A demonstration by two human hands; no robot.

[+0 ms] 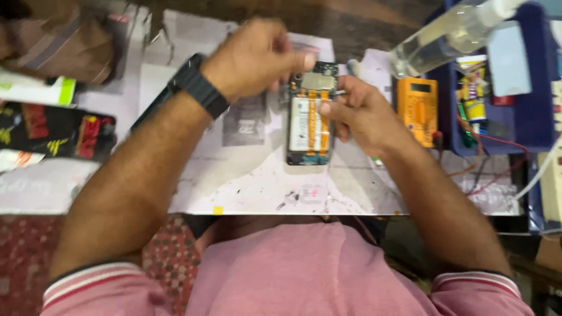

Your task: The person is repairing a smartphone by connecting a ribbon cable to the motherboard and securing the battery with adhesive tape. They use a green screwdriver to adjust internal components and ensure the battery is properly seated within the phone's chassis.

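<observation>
Both hands grip the opened phone (309,117) between them: left hand (254,55) apparently pinching its top, right hand (360,111) clasping its side.

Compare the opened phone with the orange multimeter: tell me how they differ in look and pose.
The opened phone shows bare insides, a white battery crossed by orange ribbon strips; the orange multimeter is closed in its casing, with a dark display.
The phone is held between the left hand and the right hand; the multimeter lies untouched beside the right hand.
The phone looks longer and narrower.
Both are upright rectangles over the white work surface.
</observation>
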